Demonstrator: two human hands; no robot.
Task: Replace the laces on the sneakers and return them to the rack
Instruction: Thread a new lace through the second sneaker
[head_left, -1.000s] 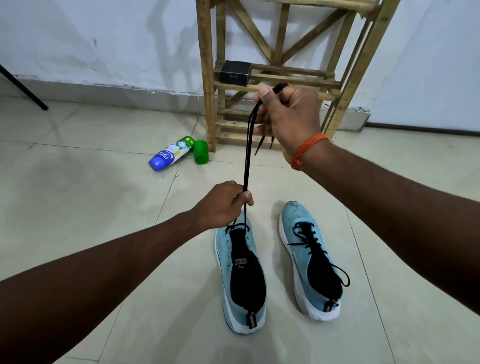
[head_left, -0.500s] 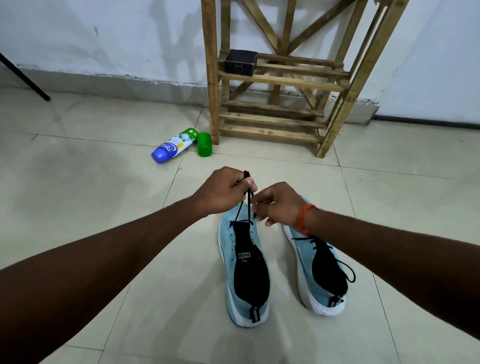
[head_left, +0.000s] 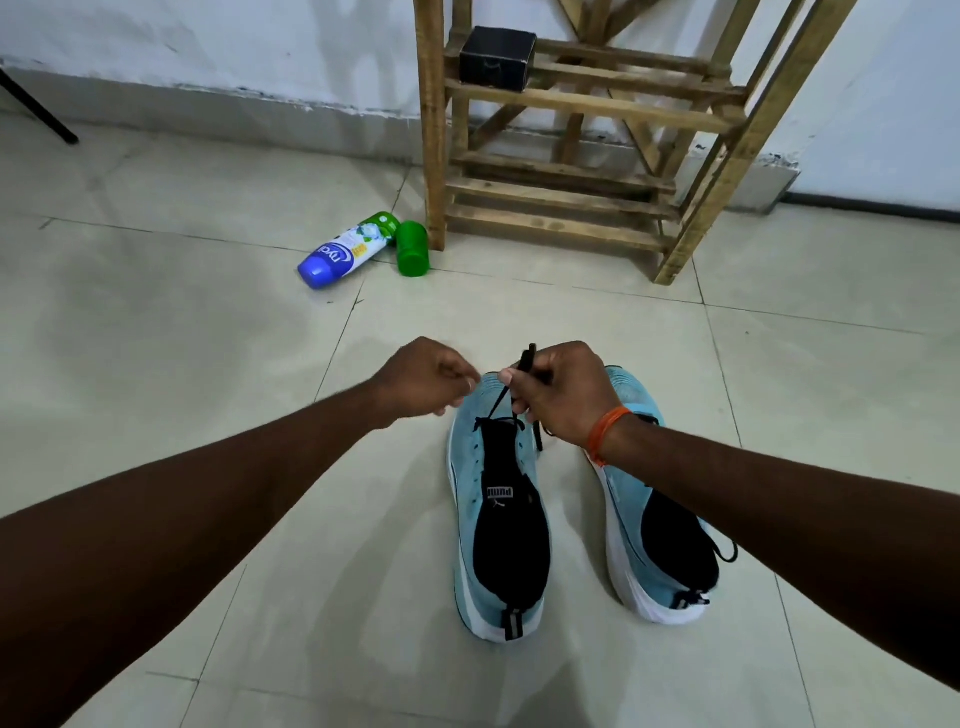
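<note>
Floor (head_left: 208, 364): right hand (head_left: 563, 395) fingers (head_left: 511, 379) pinch lace (head_left: 528, 359) above sneaker (head_left: 467, 467); left hand (head_left: 423, 382) curled, grip unclear.

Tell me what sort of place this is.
Probably a plain room or entryway in a home: a tiled floor, a wooden shoe rack against a white wall, and a pair of sneakers on the floor before it.
</note>
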